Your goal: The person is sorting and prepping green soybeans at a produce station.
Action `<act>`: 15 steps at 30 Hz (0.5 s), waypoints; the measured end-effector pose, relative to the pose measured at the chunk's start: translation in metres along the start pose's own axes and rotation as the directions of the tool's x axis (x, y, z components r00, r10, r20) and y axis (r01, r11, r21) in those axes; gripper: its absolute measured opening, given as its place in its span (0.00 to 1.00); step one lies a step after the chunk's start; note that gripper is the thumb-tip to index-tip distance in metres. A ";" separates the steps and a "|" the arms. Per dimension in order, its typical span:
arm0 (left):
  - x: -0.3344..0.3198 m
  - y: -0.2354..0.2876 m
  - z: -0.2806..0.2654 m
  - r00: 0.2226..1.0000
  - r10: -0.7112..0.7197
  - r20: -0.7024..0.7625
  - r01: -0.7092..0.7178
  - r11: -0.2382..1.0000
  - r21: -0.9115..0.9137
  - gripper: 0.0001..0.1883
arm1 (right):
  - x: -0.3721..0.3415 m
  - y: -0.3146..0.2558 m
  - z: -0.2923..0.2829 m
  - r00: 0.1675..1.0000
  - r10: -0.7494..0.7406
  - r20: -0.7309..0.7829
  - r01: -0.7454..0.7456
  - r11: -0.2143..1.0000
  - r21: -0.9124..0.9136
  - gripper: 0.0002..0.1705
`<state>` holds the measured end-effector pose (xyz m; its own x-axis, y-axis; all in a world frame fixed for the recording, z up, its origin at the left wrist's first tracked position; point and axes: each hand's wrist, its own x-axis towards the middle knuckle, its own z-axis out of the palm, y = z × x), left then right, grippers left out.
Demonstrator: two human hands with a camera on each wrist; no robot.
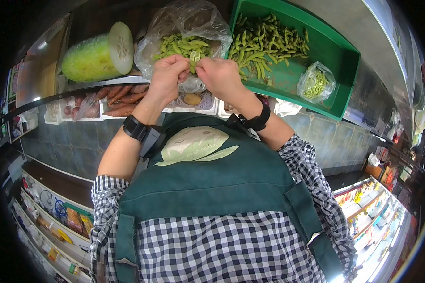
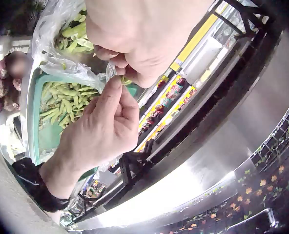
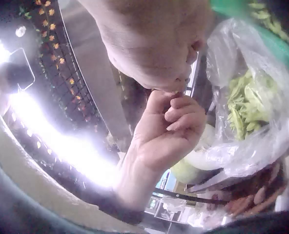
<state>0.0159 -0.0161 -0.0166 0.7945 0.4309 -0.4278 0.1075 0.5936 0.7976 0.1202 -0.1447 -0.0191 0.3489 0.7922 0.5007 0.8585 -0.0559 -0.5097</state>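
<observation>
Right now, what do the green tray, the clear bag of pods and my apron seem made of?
Green tray: probably rigid plastic, smooth, with evenly coloured, straight walls.
Clear bag: most likely thin plastic film, glossy; it's see-through with bright creases.
Apron: cloth by the look, matte, with stitched seams; fibre unclear.

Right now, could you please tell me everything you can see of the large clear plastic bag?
The large clear plastic bag looks thin and crumpled, its slack sides spread wide around a heap of green pods, and its mouth appears open. It sits between the cut gourd and the green tray, meeting the tray's edge. The left hand and right hand partly hide its near side; whether they touch it is unclear.
</observation>
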 end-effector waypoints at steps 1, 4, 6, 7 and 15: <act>0.000 -0.001 0.000 1.000 -0.001 0.001 0.001 1.000 0.000 0.02 | -0.001 0.000 0.002 1.000 0.001 0.000 -0.001 1.000 0.000 0.07; -0.001 0.000 0.002 0.997 0.069 -0.041 -0.065 0.993 0.101 0.02 | -0.001 0.000 0.005 0.988 0.157 -0.008 -0.151 0.959 0.239 0.09; -0.002 0.003 0.004 0.994 0.109 -0.034 -0.102 0.980 0.169 0.02 | 0.002 0.000 -0.001 0.858 0.414 0.303 -0.512 0.644 0.569 0.09; -0.003 0.005 0.005 0.993 0.109 -0.033 -0.102 0.980 0.169 0.02 | 0.004 -0.002 -0.006 0.859 0.414 0.303 -0.511 0.644 0.569 0.09; -0.005 0.016 -0.005 0.979 -0.073 0.189 0.051 0.991 0.120 0.02 | 0.000 0.007 -0.012 0.687 0.315 0.655 -0.645 -0.149 0.749 0.11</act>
<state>0.0110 -0.0051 -0.0041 0.8830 0.2504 -0.3971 0.2188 0.5289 0.8200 0.1308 -0.1520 -0.0144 0.2644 0.9245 -0.2747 -0.6350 -0.0475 -0.7710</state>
